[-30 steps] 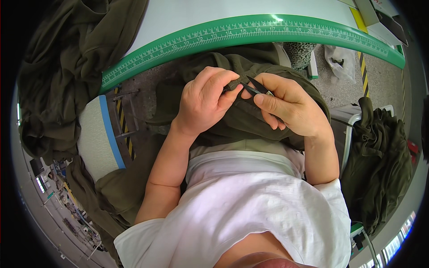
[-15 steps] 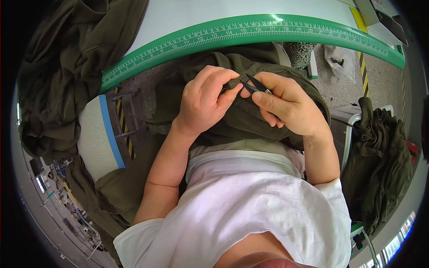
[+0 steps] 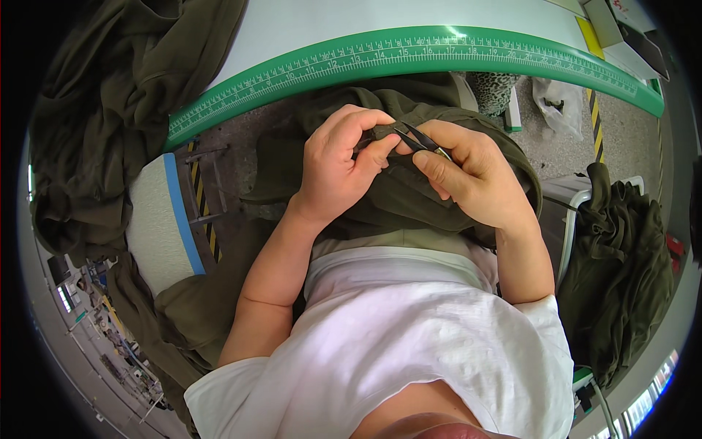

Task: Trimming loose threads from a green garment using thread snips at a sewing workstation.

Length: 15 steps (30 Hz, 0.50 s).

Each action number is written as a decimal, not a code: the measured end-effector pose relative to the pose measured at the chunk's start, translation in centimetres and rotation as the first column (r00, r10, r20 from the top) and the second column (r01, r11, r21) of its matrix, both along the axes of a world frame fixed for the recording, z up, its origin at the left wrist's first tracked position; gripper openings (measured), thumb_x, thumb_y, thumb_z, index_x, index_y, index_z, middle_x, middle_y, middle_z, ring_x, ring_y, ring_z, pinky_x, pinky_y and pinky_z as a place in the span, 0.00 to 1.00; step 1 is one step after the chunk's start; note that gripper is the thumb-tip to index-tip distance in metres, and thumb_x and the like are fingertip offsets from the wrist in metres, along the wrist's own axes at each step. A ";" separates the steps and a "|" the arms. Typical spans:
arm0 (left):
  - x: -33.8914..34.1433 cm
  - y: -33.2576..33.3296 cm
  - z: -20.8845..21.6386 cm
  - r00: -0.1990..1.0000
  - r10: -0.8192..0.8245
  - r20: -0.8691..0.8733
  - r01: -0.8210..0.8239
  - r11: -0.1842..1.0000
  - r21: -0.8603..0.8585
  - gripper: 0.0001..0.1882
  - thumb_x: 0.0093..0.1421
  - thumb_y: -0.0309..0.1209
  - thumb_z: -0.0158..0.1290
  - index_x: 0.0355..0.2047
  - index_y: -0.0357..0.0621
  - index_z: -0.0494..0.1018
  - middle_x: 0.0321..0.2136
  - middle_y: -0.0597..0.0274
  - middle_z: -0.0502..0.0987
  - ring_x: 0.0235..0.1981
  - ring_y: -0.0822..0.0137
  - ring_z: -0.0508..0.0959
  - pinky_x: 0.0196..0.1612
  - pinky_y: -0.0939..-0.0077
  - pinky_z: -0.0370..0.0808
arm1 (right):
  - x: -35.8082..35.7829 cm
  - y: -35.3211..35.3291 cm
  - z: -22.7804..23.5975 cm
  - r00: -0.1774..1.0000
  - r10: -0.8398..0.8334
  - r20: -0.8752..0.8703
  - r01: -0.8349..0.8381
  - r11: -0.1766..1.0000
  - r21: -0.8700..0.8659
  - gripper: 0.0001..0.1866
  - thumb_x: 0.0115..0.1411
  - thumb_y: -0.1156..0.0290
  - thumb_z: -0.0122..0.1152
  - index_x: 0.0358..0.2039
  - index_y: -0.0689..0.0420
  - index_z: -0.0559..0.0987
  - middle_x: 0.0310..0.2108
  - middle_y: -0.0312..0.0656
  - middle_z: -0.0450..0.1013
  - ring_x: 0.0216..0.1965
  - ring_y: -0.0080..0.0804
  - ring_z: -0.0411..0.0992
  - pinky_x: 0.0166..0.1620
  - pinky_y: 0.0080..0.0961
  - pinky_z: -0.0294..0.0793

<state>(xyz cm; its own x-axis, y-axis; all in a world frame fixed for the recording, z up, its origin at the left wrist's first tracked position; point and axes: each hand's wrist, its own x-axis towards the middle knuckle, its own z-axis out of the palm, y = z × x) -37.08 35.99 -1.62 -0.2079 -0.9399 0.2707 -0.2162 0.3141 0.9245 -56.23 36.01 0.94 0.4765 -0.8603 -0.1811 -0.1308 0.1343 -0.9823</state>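
Note:
An olive-green garment is spread over my lap, reaching up under the table edge. My left hand pinches a fold of it between thumb and forefinger. Close beside it, my right hand is closed round small black thread snips. The snips' pointed blades lie against the pinched cloth, next to my left fingertips. Their grip end is partly hidden in my right palm.
A white table with a green ruler-marked edge curves in front of me. More olive cloth hangs at the left by a pale, blue-edged pad. Another olive garment drapes at the right. A clear plastic bag lies on the floor.
The snips have turned slightly in my right hand and their blades look closer together. My right fingers have shifted a little around them; my left hand keeps its pinch.

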 end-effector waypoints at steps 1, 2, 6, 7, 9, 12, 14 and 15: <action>0.0 0.0 0.0 1.000 0.001 0.001 -0.001 1.000 -0.001 0.08 0.56 0.19 0.56 0.37 0.36 0.72 0.28 0.61 0.73 0.20 0.76 0.74 0.21 0.84 0.70 | 0.0 0.0 -0.1 1.000 -0.007 -0.011 0.006 0.999 -0.040 0.08 0.63 0.72 0.54 0.39 0.61 0.77 0.18 0.28 0.65 0.18 0.13 0.61 0.21 0.13 0.59; 0.0 0.0 -0.1 1.000 -0.003 -0.002 0.003 1.000 -0.002 0.08 0.56 0.19 0.56 0.37 0.35 0.72 0.28 0.61 0.73 0.20 0.76 0.75 0.21 0.85 0.71 | 0.0 0.0 -0.1 1.000 -0.005 -0.010 0.005 0.999 -0.041 0.08 0.63 0.72 0.54 0.39 0.61 0.77 0.18 0.28 0.65 0.18 0.13 0.61 0.21 0.13 0.59; 0.0 -0.1 0.0 1.000 -0.008 -0.016 0.008 1.000 0.008 0.08 0.56 0.18 0.56 0.37 0.34 0.71 0.28 0.61 0.73 0.21 0.76 0.76 0.21 0.85 0.72 | 0.0 0.1 0.1 0.999 0.006 -0.036 -0.009 0.998 -0.065 0.08 0.63 0.72 0.53 0.39 0.60 0.76 0.17 0.28 0.64 0.18 0.13 0.60 0.21 0.13 0.58; 0.0 0.0 0.1 1.000 -0.005 -0.025 0.005 1.000 0.024 0.08 0.56 0.19 0.55 0.37 0.34 0.71 0.28 0.61 0.73 0.21 0.76 0.76 0.21 0.85 0.73 | 0.1 0.1 0.0 0.999 0.003 -0.032 -0.004 0.999 -0.044 0.08 0.64 0.72 0.53 0.40 0.60 0.76 0.17 0.28 0.64 0.18 0.13 0.60 0.21 0.13 0.58; -0.1 0.0 0.1 0.999 0.000 -0.033 0.002 0.999 0.037 0.08 0.57 0.19 0.55 0.37 0.34 0.71 0.27 0.61 0.73 0.21 0.76 0.76 0.22 0.85 0.73 | 0.2 0.3 0.0 1.000 -0.005 -0.025 0.005 1.000 -0.001 0.07 0.64 0.72 0.52 0.40 0.60 0.75 0.16 0.28 0.63 0.18 0.13 0.59 0.21 0.13 0.58; -0.3 0.1 0.2 0.996 0.017 -0.088 -0.010 0.997 0.074 0.07 0.58 0.20 0.54 0.37 0.33 0.71 0.27 0.61 0.73 0.22 0.76 0.77 0.22 0.86 0.74 | 0.7 0.6 -0.3 0.999 -0.045 0.023 0.045 0.999 -0.007 0.07 0.65 0.71 0.51 0.40 0.59 0.75 0.16 0.28 0.63 0.17 0.12 0.59 0.21 0.13 0.57; -0.4 0.1 0.2 0.994 0.020 -0.105 -0.011 0.996 0.087 0.07 0.58 0.20 0.54 0.37 0.33 0.71 0.27 0.61 0.73 0.22 0.76 0.77 0.22 0.86 0.74 | 0.9 0.8 -0.5 0.997 -0.062 0.048 0.063 0.998 -0.011 0.07 0.65 0.71 0.51 0.41 0.59 0.74 0.16 0.29 0.63 0.17 0.12 0.59 0.21 0.13 0.57; -0.4 0.2 0.2 0.992 0.023 -0.122 -0.011 0.995 0.101 0.07 0.58 0.20 0.54 0.37 0.33 0.71 0.27 0.61 0.73 0.23 0.76 0.77 0.22 0.86 0.75 | 1.0 0.8 -0.7 0.996 -0.069 0.058 0.070 0.998 -0.009 0.07 0.65 0.71 0.51 0.41 0.59 0.74 0.16 0.28 0.63 0.17 0.12 0.59 0.21 0.13 0.57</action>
